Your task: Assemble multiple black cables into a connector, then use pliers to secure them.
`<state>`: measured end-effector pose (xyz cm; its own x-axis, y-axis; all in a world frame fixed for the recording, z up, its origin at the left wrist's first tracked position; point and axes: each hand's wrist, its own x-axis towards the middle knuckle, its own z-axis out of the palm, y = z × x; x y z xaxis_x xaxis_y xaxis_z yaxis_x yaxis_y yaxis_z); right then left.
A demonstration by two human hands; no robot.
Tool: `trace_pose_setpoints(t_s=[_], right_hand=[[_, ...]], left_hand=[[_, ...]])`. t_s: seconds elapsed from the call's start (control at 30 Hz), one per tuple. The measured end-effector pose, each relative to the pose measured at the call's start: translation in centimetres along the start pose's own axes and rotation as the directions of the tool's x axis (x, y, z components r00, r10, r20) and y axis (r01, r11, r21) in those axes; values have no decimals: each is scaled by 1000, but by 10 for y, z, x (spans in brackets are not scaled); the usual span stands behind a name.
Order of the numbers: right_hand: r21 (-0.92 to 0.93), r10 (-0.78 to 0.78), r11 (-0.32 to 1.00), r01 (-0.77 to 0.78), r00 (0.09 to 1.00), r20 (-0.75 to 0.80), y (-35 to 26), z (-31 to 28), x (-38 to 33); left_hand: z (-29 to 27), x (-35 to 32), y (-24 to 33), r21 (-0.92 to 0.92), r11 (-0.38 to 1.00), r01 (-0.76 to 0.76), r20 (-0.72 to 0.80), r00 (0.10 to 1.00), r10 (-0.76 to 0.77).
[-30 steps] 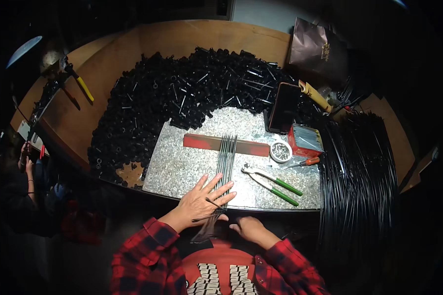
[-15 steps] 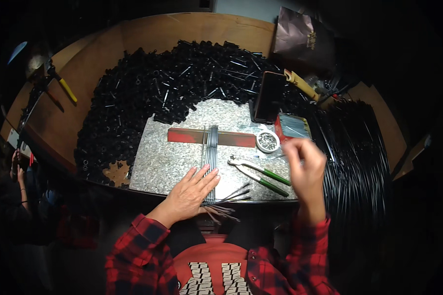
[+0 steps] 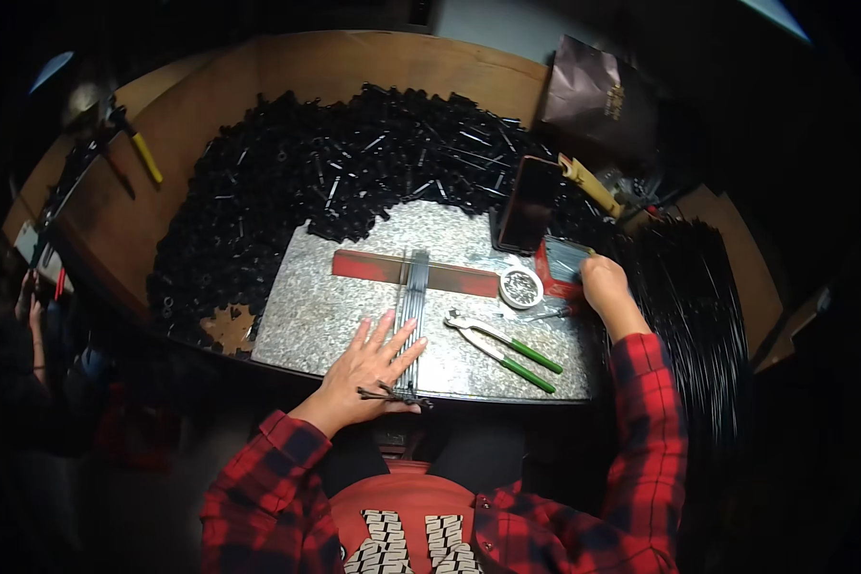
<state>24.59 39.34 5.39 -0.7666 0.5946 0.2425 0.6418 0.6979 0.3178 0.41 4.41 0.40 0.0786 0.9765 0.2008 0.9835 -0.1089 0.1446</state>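
Observation:
My left hand (image 3: 365, 371) lies flat with spread fingers over a bundle of thin dark rods (image 3: 415, 297). Black tips of the rods stick out by its thumb at the table's near edge. The far part of the bundle crosses a red and brown bar (image 3: 365, 265) on the speckled slab (image 3: 297, 316). My right hand (image 3: 607, 287) is closed at the right side of a small red box (image 3: 556, 270) of thin metal pins (image 3: 571, 256); its fingertips are hidden. Between the hands lie pincers with green handles (image 3: 534, 356). A round white dish (image 3: 538, 298) holds tiny metal pieces.
A large heap of black parts (image 3: 287, 172) curves round the slab, inside a wooden wall (image 3: 383, 59). A phone (image 3: 531, 203) stands behind the red box. Long black rods (image 3: 694, 325) are piled at right, below a dark bag (image 3: 598, 100). Another person's hands (image 3: 31, 301) show far left.
My right hand has moved right and down onto the red box's side. My left hand stays on the bundle, whose near black tips have shifted left. The view has shifted slightly.

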Motion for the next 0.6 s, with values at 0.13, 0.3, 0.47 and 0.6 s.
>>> trace_pose_setpoints(t_s=[0.13, 0.3, 0.47, 0.6], right_hand=[[-21, -38, 999, 36, 996, -79, 7, -8, -5], [-44, -45, 998, 39, 989, -141, -4, -31, 0], [310, -219, 906, 288, 947, -237, -79, -57, 22], [329, -341, 835, 442, 883, -322, -123, -46, 36]], left_hand=[[-5, -1, -3, -44, 998, -54, -10, 999, 54], [1, 2, -3, -27, 996, -83, -30, 996, 82], [-1, 0, -3, -24, 999, -22, -21, 1000, 21], [-5, 5, -1, -53, 998, -30, -7, 1000, 30]])
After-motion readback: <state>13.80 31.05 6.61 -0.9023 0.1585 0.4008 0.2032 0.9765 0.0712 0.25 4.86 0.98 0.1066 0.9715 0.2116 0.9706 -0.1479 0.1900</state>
